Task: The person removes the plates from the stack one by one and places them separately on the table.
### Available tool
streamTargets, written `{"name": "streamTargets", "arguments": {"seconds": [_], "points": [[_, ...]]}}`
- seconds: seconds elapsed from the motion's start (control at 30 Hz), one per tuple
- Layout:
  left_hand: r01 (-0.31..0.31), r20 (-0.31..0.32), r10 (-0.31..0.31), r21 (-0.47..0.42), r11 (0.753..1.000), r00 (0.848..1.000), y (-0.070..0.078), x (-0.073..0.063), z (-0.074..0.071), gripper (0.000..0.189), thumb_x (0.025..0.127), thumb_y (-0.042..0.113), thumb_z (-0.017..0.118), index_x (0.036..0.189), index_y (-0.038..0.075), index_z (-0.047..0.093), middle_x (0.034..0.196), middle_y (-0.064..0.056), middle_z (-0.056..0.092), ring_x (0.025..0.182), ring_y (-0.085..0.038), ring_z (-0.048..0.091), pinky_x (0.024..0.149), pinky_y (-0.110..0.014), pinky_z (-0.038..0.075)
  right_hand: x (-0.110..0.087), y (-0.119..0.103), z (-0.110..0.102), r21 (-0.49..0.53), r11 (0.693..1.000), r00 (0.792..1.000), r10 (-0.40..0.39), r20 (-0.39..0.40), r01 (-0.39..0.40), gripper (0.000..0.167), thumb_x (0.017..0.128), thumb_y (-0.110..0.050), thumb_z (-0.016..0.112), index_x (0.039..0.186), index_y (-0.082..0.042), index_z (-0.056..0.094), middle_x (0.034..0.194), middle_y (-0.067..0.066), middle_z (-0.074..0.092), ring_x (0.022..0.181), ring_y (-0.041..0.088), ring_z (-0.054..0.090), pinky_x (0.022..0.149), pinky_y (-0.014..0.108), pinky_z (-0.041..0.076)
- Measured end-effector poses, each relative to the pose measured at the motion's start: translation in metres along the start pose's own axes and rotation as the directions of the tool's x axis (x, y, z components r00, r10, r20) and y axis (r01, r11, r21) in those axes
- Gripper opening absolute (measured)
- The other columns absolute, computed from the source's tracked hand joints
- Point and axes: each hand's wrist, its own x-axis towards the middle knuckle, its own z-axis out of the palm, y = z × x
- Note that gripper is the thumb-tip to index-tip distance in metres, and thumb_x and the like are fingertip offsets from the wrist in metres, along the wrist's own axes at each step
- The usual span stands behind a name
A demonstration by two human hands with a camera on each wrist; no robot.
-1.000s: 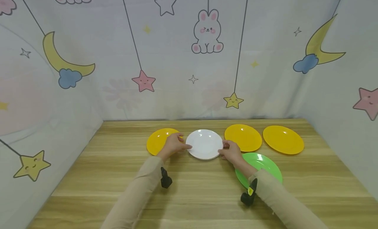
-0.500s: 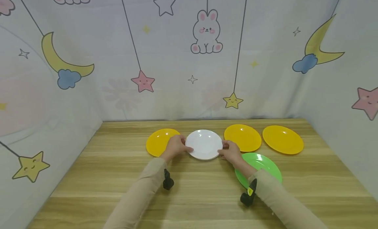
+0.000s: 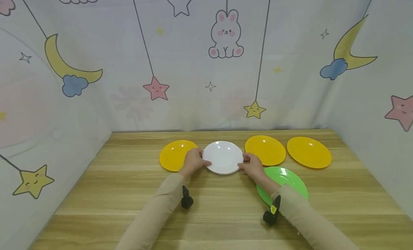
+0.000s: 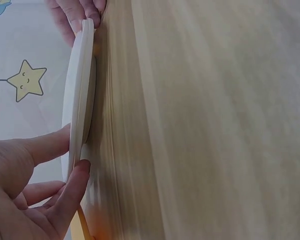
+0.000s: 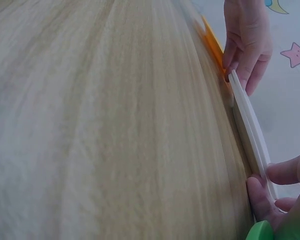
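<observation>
A round white plate [image 3: 223, 157] lies near the back middle of the wooden table, between two yellow plates. My left hand [image 3: 193, 161] pinches its left rim, with the thumb on top and the fingertips [image 4: 82, 167] under the edge. On the opposite side my right hand [image 3: 253, 167] pinches the right rim in the same manner. Seen edge-on in the left wrist view, the white plate [image 4: 81, 95] shows a double line along its rim; whether two plates are stacked I cannot tell. Its underside sits very close to the tabletop.
One yellow plate [image 3: 174, 156] lies left, partly behind my left hand. Two more, a yellow plate [image 3: 265, 150] and another yellow plate [image 3: 309, 152], lie to the right. A green plate [image 3: 287, 180] is partly under my right forearm. A printed curtain [image 3: 187, 114] borders the table's back.
My left hand has shifted slightly right, off the left yellow plate, and its fingers have gone from spread above the rim to gripping it. The right hand and the white plate stay nearly still.
</observation>
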Motion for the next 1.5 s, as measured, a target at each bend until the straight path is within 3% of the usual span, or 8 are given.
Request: {"name": "streamTargets", "arguments": {"seconds": [0.23, 0.4, 0.5, 0.6, 0.8, 1.03, 1.33, 1.5], "points": [[-0.022, 0.015, 0.021, 0.054, 0.998, 1.000, 0.004, 0.000, -0.003, 0.031, 0.066, 0.020, 0.082, 0.081, 0.002, 0.062, 0.068, -0.005, 0.053, 0.066, -0.018, 0.045, 0.056, -0.022, 0.038, -0.001, 0.000, 0.000, -0.013, 1.000, 1.000, -0.004, 0.002, 0.004, 0.053, 0.079, 0.003, 0.064, 0.127, 0.009, 0.044, 0.109, 0.023, 0.051, 0.066, 0.013, 0.057, 0.058, 0.024, 0.056], [-0.021, 0.029, 0.020, 0.041, 0.999, 0.999, 0.003, 0.002, -0.005, 0.044, 0.068, 0.019, 0.080, 0.103, -0.003, 0.063, 0.081, -0.008, 0.060, 0.075, -0.019, 0.049, 0.068, -0.026, 0.047, -0.001, 0.000, 0.000, -0.018, 1.000, 1.000, -0.007, 0.001, 0.007, 0.054, 0.079, 0.004, 0.065, 0.127, 0.010, 0.043, 0.110, 0.025, 0.051, 0.067, 0.014, 0.057, 0.058, 0.024, 0.056], [0.007, 0.036, -0.005, -0.040, 0.999, 0.999, 0.000, 0.002, -0.005, 0.053, 0.071, 0.016, 0.078, 0.116, -0.004, 0.059, 0.097, -0.011, 0.062, 0.083, -0.020, 0.051, 0.080, -0.030, 0.049, 0.000, 0.000, 0.001, -0.013, 1.000, 1.000, -0.011, 0.002, 0.011, 0.055, 0.078, 0.004, 0.065, 0.127, 0.011, 0.043, 0.111, 0.025, 0.051, 0.069, 0.014, 0.058, 0.059, 0.025, 0.056], [0.047, 0.038, -0.043, -0.137, 0.989, 0.998, -0.001, 0.003, -0.005, 0.052, 0.073, 0.012, 0.076, 0.119, -0.002, 0.058, 0.106, -0.012, 0.062, 0.090, -0.022, 0.051, 0.088, -0.032, 0.049, 0.000, 0.000, 0.001, -0.015, 1.000, 1.000, -0.015, 0.004, 0.015, 0.055, 0.078, 0.003, 0.066, 0.127, 0.011, 0.043, 0.112, 0.026, 0.050, 0.070, 0.015, 0.058, 0.060, 0.026, 0.056], [0.091, 0.035, -0.085, -0.271, 0.958, 0.996, -0.002, 0.003, -0.005, 0.047, 0.074, 0.007, 0.074, 0.118, 0.000, 0.059, 0.110, -0.014, 0.059, 0.092, -0.023, 0.051, 0.080, -0.027, 0.052, 0.000, 0.001, 0.001, -0.030, 0.999, 1.000, -0.024, 0.003, 0.024, 0.055, 0.078, 0.003, 0.066, 0.127, 0.012, 0.043, 0.112, 0.027, 0.051, 0.069, 0.015, 0.059, 0.060, 0.026, 0.057], [0.123, 0.035, -0.119, -0.445, 0.887, 0.992, -0.004, 0.004, -0.005, 0.052, 0.076, 0.001, 0.071, 0.125, 0.005, 0.055, 0.115, -0.015, 0.054, 0.093, -0.024, 0.051, 0.071, -0.025, 0.055, 0.000, 0.001, 0.002, -0.041, 0.999, 0.999, -0.032, -0.005, 0.032, 0.056, 0.077, 0.004, 0.066, 0.127, 0.012, 0.042, 0.112, 0.028, 0.051, 0.068, 0.015, 0.059, 0.059, 0.026, 0.056], [0.114, -0.009, -0.130, -0.422, 0.899, 0.992, -0.016, 0.005, -0.012, 0.052, 0.079, 0.004, 0.069, 0.128, 0.005, 0.052, 0.118, -0.015, 0.055, 0.090, -0.022, 0.053, 0.073, -0.023, 0.054, 0.000, 0.004, 0.004, -0.046, 0.997, 0.998, -0.059, -0.009, 0.058, 0.056, 0.076, 0.006, 0.066, 0.127, 0.013, 0.043, 0.110, 0.027, 0.052, 0.075, 0.020, 0.059, 0.058, 0.026, 0.056], [0.121, -0.022, -0.147, -0.455, 0.882, 0.989, -0.019, 0.004, -0.023, 0.052, 0.080, 0.004, 0.068, 0.129, 0.005, 0.051, 0.120, -0.015, 0.054, 0.086, -0.022, 0.056, 0.074, -0.025, 0.055, 0.001, 0.004, 0.003, -0.063, 0.997, 0.998, -0.054, -0.016, 0.053, 0.056, 0.076, 0.005, 0.066, 0.127, 0.012, 0.044, 0.110, 0.027, 0.052, 0.074, 0.022, 0.059, 0.058, 0.026, 0.056]]}}
